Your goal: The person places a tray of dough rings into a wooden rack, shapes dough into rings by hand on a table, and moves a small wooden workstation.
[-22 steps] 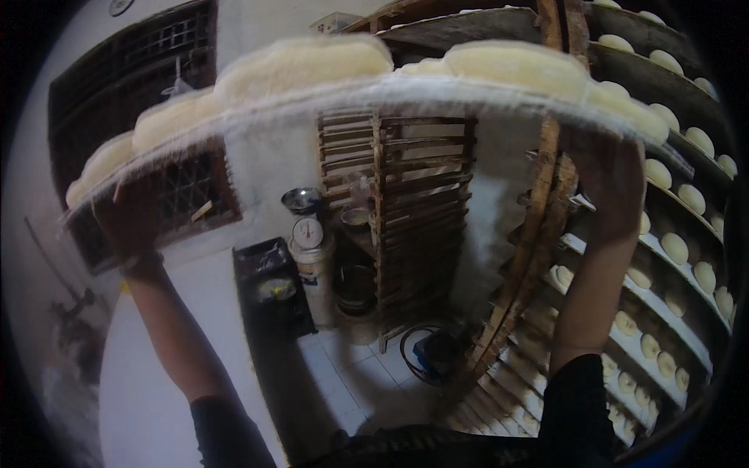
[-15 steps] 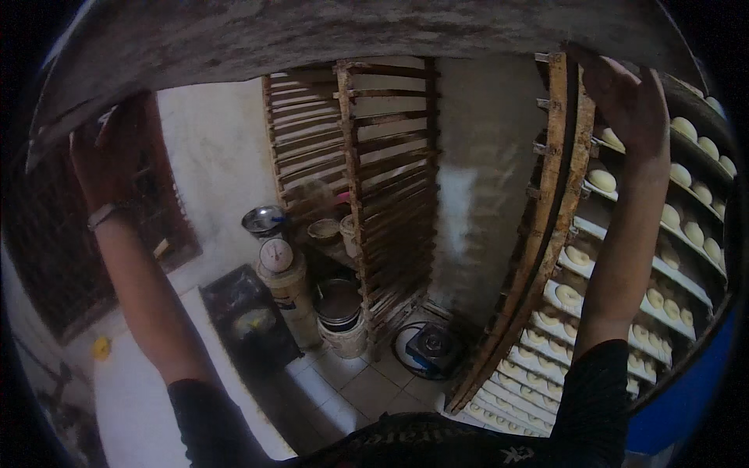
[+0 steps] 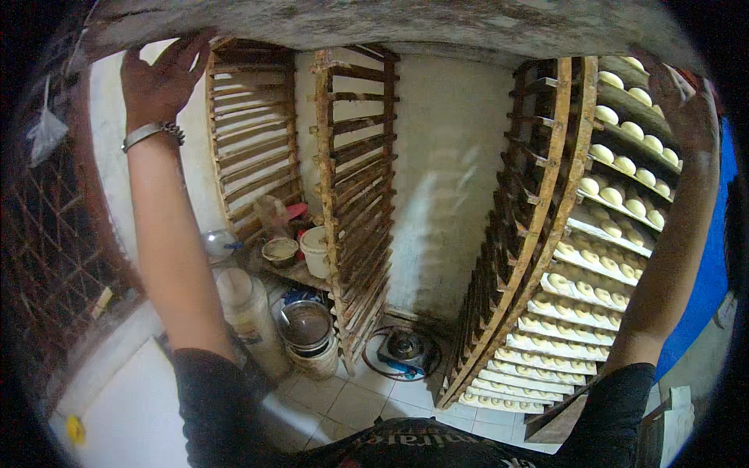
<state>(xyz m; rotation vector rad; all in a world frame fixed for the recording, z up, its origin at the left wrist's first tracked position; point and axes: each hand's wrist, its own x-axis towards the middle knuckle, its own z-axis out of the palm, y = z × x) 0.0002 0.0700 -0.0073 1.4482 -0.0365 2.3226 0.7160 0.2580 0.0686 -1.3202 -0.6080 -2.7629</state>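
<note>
A broad grey board (image 3: 374,27), its underside rough and mottled, spanned the space above a worker's raised bare hands. To the right, a tall rack of worn timber (image 3: 554,156) bore tiers of smooth, pale dough rounds (image 3: 606,115), with dimpled pieces (image 3: 559,281) in rows below. A slatted wooden rack (image 3: 324,156) stood beside a scuffed, plastered wall (image 3: 449,140). Both arms reached upward, a metal bracelet (image 3: 148,136) circling the left wrist. The left hand (image 3: 164,82) was spread open beneath the board, fingers extended, tips at its underside. The right hand (image 3: 680,101), dim and partly shadowed, rose to the board's right end; how far its fingers closed could not be told.
</note>
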